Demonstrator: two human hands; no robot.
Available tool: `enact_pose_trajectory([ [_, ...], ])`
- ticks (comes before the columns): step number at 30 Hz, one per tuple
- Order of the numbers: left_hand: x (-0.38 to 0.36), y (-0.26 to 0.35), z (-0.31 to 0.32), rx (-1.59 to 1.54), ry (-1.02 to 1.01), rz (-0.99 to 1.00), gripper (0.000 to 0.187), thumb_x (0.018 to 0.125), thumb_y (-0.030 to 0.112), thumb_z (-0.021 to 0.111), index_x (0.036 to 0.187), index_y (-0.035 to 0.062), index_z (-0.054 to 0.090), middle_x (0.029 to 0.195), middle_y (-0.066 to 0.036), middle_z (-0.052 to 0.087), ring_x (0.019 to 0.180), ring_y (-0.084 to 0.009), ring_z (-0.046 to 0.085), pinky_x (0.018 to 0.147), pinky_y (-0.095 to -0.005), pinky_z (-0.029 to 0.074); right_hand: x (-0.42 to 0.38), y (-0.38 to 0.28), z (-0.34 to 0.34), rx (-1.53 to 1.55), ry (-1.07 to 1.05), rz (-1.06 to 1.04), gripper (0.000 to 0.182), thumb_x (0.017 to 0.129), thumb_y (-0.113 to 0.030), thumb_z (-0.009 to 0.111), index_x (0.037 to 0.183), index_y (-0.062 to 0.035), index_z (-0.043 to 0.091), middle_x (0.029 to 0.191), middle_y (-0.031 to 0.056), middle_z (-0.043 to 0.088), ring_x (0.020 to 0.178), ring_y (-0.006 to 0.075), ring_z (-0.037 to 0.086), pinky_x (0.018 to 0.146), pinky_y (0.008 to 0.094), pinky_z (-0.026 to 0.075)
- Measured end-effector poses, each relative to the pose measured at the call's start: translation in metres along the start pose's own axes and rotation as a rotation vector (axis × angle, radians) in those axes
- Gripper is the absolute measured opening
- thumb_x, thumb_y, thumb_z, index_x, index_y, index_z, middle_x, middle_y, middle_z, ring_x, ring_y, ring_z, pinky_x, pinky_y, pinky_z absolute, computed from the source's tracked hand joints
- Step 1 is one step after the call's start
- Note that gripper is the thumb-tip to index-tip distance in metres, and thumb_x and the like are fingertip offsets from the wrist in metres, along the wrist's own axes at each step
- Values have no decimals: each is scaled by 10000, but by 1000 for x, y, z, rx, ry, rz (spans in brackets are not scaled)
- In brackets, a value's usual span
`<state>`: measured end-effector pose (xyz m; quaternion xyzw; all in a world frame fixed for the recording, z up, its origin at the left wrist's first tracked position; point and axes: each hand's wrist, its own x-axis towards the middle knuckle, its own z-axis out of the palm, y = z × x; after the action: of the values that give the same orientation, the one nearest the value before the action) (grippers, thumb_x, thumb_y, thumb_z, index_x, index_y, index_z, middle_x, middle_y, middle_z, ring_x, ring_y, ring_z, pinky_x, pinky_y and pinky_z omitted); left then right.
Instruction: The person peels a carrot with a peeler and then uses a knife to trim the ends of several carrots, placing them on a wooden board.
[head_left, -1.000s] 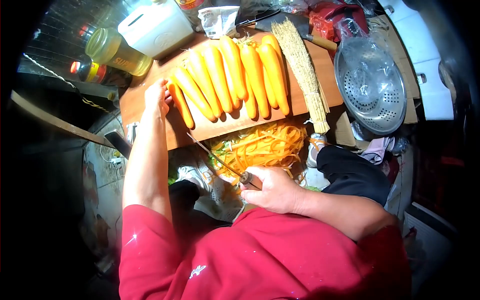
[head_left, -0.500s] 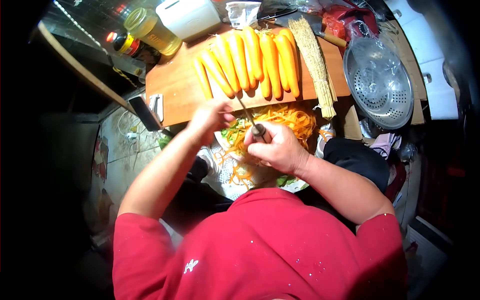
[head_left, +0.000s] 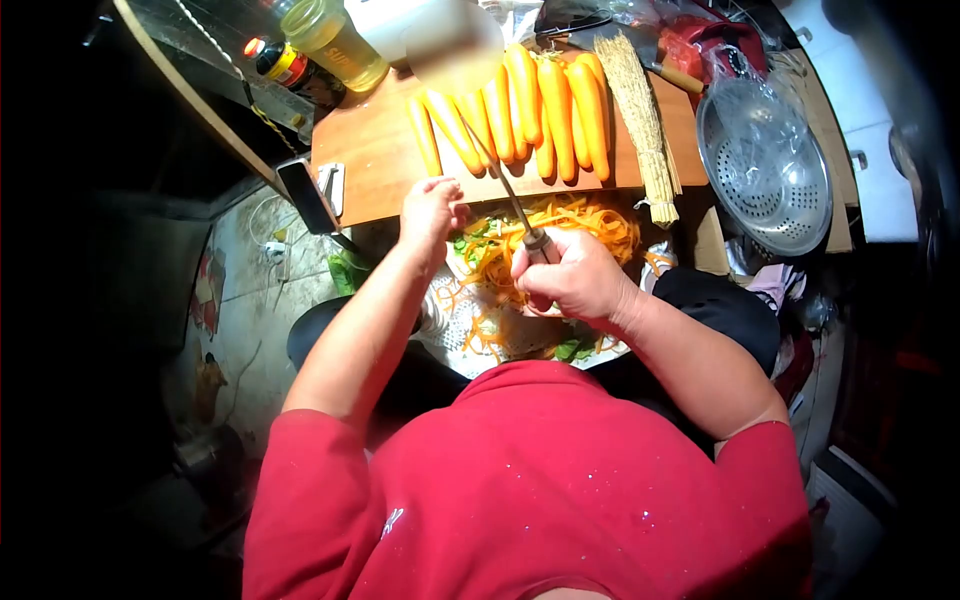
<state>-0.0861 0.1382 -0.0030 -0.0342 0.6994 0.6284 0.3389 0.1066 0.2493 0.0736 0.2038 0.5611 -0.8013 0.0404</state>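
Note:
My right hand [head_left: 575, 275] is wrapped round the handle of a thin metal tool [head_left: 513, 198], whose long shaft points up and left over the board's front edge. Beside it, my left hand [head_left: 432, 212] is raised just below the board with its fingers curled a little apart, and no object shows in it. Several peeled carrots [head_left: 555, 110] lie side by side on the orange-brown board [head_left: 370, 185]. Beneath my hands, orange peelings [head_left: 600, 232] and some green scraps [head_left: 575, 350] lie in a heap. The tool's tip is hard to make out against the carrots.
A straw brush [head_left: 638, 125] lies right of the carrots, near a metal colander [head_left: 765, 170] holding clear plastic. A jar of yellow liquid [head_left: 338, 45], a dark bottle [head_left: 295, 72] and a white container [head_left: 410, 30] stand behind. A phone [head_left: 307, 197] is at the board's left corner.
My left hand has moved slightly up and away from the tool. My right hand has shifted a little right with the tool. A blurred pale patch now shows in front of the white container.

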Motion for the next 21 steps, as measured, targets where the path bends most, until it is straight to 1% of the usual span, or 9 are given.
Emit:
enact_pose_trajectory([
  [3, 22, 21, 15, 39, 55, -10, 290, 869, 124, 592, 1111, -8, 501, 907, -105, 584, 672, -173, 600, 565, -273, 501, 2, -14, -7, -31, 64, 134, 161, 797, -162, 620, 874, -20, 626, 762, 11, 630, 665, 77, 570, 631, 270, 490],
  [5, 51, 26, 23, 205, 136, 100, 328, 851, 101, 601, 1143, -16, 509, 881, -118, 588, 683, -196, 601, 561, -316, 508, 7, -5, -9, -170, 98, 51, 186, 786, -198, 626, 863, -29, 625, 732, 36, 636, 673, 105, 588, 662, 278, 497],
  [7, 127, 4, 13, 324, 176, 153, 360, 848, 97, 600, 1177, -19, 511, 918, -131, 608, 731, -223, 619, 611, -345, 524, 6, -6, -8, -190, 36, -11, 92, 818, -85, 650, 861, -35, 586, 702, 0, 586, 589, 70, 550, 551, 229, 456],
  [9, 156, 1, 14, 445, 215, 204, 394, 845, 93, 599, 1212, -21, 512, 954, -145, 627, 779, -249, 637, 660, -373, 540, 5, -7, -10, -272, 5, 5, 85, 822, -96, 656, 842, -38, 597, 743, -7, 593, 646, 64, 559, 626, 231, 472],
  [11, 159, 15, 24, 675, 194, 322, 616, 837, 290, 656, 1335, 16, 421, 1258, -221, 568, 1129, -308, 582, 976, -361, 428, 5, -1, -12, -298, -2, -63, 88, 823, -97, 659, 847, -36, 599, 755, -11, 590, 674, 56, 548, 637, 226, 460],
  [13, 167, 16, 31, 645, 198, 341, 632, 834, 275, 651, 1334, -12, 392, 1236, -228, 577, 1163, -315, 560, 982, -367, 425, 5, -3, -13, -276, -12, 0, 101, 819, -108, 663, 859, -34, 607, 764, -15, 596, 700, 57, 547, 660, 238, 462],
  [16, 161, 22, 40, 876, 300, 308, 696, 814, 281, 661, 1304, -82, 327, 1206, -270, 570, 1146, -372, 556, 983, -393, 428, 4, -16, -14, -282, 2, 51, 133, 809, -127, 672, 878, -30, 614, 768, 11, 617, 714, 73, 567, 683, 258, 476],
  [19, 152, 32, 49, 845, 328, 210, 696, 789, 243, 671, 1283, -100, 320, 1199, -275, 561, 1122, -367, 568, 966, -387, 436, 5, -19, -14, -298, 16, 11, 158, 803, -140, 676, 893, -24, 619, 774, 41, 633, 727, 95, 586, 703, 277, 485],
  [21, 158, 29, 45, 798, 314, 279, 668, 785, 204, 661, 1280, -89, 320, 1201, -273, 552, 1114, -367, 571, 959, -386, 439, 4, -18, -13, -337, 29, -14, 161, 802, -140, 668, 898, -21, 619, 776, 54, 637, 732, 115, 593, 715, 289, 488],
])
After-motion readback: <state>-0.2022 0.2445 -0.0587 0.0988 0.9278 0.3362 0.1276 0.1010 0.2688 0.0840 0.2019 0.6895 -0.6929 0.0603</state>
